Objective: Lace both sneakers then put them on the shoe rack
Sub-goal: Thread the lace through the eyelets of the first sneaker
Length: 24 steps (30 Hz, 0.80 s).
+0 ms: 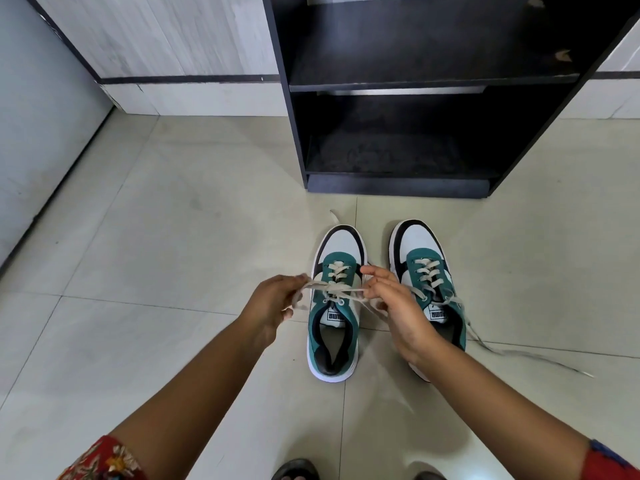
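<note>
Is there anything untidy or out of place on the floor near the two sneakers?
Yes. The right green-and-white sneaker's beige lace lies untied, trailing loosely across the pale tiled floor to the right.

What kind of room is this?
Probably a home's entryway or hall: a dark shoe rack stands on a tiled floor by a wall, with two sneakers in front of it.

Two sneakers side by side on the floor before the shoe rack

My left sneaker (334,306) sits just beside the right sneaker (427,289); the shoe rack (398,98) stands behind both, on the floor (156,237).
</note>
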{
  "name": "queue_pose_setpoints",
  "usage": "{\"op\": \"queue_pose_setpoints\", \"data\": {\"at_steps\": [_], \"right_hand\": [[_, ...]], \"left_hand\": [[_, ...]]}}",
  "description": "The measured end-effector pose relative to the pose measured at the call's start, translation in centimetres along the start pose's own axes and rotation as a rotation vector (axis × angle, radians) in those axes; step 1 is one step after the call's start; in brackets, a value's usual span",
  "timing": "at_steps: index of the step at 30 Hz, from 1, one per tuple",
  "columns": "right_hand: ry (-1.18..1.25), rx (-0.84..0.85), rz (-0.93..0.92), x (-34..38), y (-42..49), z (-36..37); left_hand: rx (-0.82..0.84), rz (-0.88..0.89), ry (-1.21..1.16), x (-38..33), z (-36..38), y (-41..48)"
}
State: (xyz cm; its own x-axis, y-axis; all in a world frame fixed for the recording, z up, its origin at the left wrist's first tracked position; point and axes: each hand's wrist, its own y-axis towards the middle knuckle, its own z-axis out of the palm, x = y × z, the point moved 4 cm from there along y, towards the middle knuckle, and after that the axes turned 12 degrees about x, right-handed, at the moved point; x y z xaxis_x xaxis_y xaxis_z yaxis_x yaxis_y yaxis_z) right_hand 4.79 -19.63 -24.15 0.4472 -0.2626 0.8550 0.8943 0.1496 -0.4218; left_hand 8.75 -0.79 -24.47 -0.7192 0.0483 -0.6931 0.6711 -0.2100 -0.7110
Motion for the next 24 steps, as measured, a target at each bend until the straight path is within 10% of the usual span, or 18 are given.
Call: {"op": "queue_pose_setpoints", "data": {"at_steps": [10,24], "right_hand": [[0.443,0.156,0.070,-1.5,-0.9,-0.1],[-0.871,0.096,-0.037,-0.1,0.1,-0.5]], "left_hand": [[0.141,-0.049,-0.551,1.6,0.4,0.5],[-0.120,0.067,0.006,1.0,-1.3,2.0]]}}
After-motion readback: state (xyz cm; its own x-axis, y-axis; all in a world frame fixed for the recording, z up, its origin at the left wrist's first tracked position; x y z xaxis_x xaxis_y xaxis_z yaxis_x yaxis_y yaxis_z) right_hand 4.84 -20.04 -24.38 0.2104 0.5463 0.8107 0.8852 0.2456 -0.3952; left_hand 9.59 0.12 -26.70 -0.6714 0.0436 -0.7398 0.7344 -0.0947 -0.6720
